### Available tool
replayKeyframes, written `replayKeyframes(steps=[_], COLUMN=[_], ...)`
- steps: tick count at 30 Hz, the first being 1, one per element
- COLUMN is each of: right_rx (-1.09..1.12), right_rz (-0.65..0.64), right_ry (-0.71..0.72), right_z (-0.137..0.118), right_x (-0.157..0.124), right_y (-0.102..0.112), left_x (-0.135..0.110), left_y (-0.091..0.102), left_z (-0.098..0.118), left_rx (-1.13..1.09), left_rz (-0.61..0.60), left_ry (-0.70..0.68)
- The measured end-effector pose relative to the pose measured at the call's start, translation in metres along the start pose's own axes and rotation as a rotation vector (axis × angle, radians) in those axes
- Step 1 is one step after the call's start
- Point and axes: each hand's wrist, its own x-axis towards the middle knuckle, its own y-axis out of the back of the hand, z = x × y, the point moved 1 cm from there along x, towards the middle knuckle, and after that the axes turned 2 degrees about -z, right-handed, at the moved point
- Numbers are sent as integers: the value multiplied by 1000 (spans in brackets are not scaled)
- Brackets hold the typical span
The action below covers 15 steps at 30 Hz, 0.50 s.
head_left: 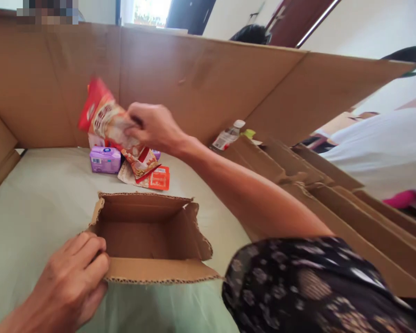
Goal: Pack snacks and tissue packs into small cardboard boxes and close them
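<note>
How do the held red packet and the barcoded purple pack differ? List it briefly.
The red packet is held aslant in the right hand; the purple pack rests on the table. The red packet is long and bag-like; the purple pack is short and blocky. Both carry printing.

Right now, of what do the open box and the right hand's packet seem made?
Open box: matte brown corrugated cardboard; its rough edges show wavy layers. Packet: probably thin, perhaps glossy plastic film; it looks soft where gripped, though blurred.

Window (pixel 151 13) beyond tall cardboard wall (pixel 208 97)
</note>
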Motion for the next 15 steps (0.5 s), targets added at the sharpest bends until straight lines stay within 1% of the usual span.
replayKeyframes(steps=[2, 3, 4, 5, 6, 7, 8, 10, 13, 14, 15], right_rx=[137, 186, 223, 253, 272, 277, 266, 172, -68, -138, -193], right_rz=[292, 416, 502, 542, 527, 457, 340, 32, -454, -584, -687], right_ry=[-13, -14, -14, -10, -2, 15, 45, 122, 175, 180, 192], right_z=[-11, -18, -26, -34, -41, -47, -52, -56, -55, -55, -56], right_x=[-54, -80, -104, -126, -144, -158, -167, -176, -172, -168, -163], right_y=[37, 52, 62, 68, 70, 68, 64, 53, 35, 28, 21], left_x=[1, 2, 4, 5, 7, 9, 11, 12, 12, 12, 12], left_y=[-2, -2, -1, 1, 3, 5, 7, 11, 14, 13, 13], left_z=[-1, -1, -1, -1, -1, -1, -1, -1, 0, 1, 2], left_rx=[-1, 9, 27, 47, 68, 87, 106, 136, 152, 150, 145], left_rz=[-8, -16, -30, -40, -48, -53, -56, -67, -102, -113, -121], left_ry=[7, 3, -6, -15, -27, -40, -53, -77, -102, -103, -104])
